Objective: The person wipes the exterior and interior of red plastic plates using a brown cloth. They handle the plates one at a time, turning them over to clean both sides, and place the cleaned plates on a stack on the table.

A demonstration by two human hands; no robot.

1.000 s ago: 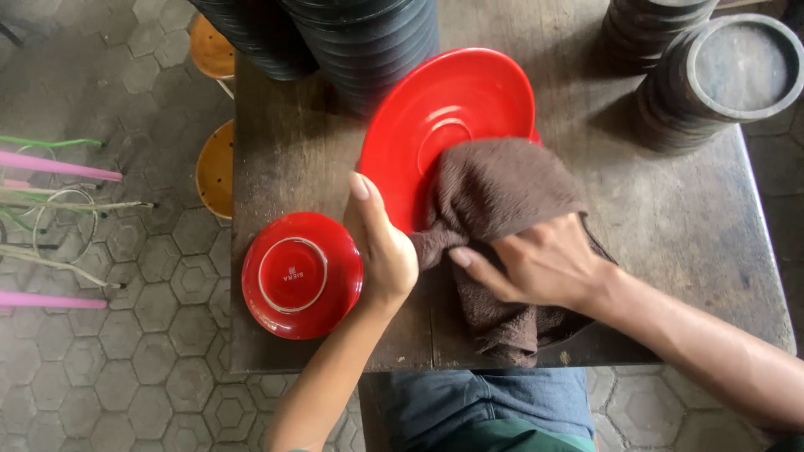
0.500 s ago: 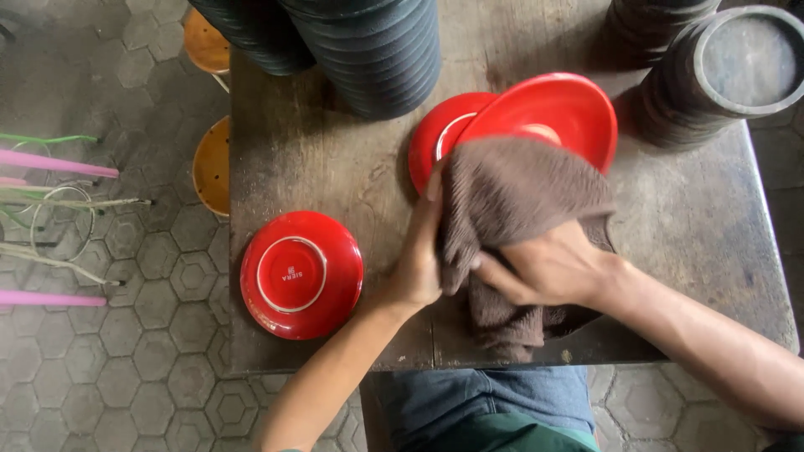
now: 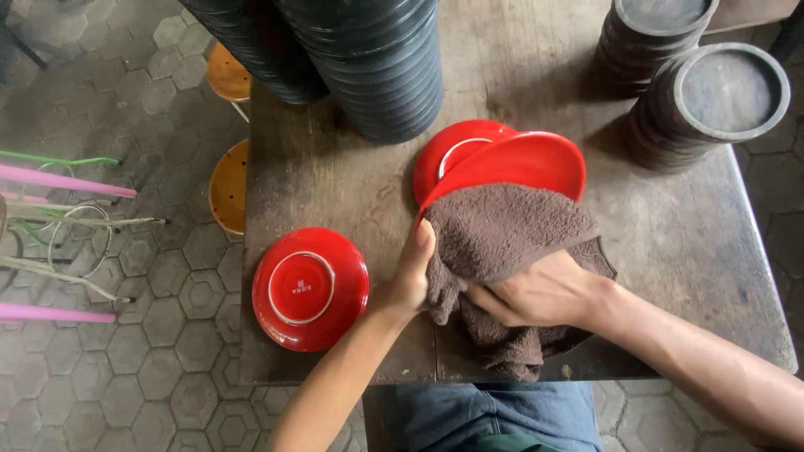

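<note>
Hands mid-table: left hand grips near edge of tilted red plate; right hand closed on brown towel draped over it. Upturned red bowl left.

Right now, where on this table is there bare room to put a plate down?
Bare wood lies right of the brown towel, below the dark round stacks, on the table. A smaller patch sits between the upturned red plate and the tall dark bowl stack. The middle, around both hands, is crowded.
</note>
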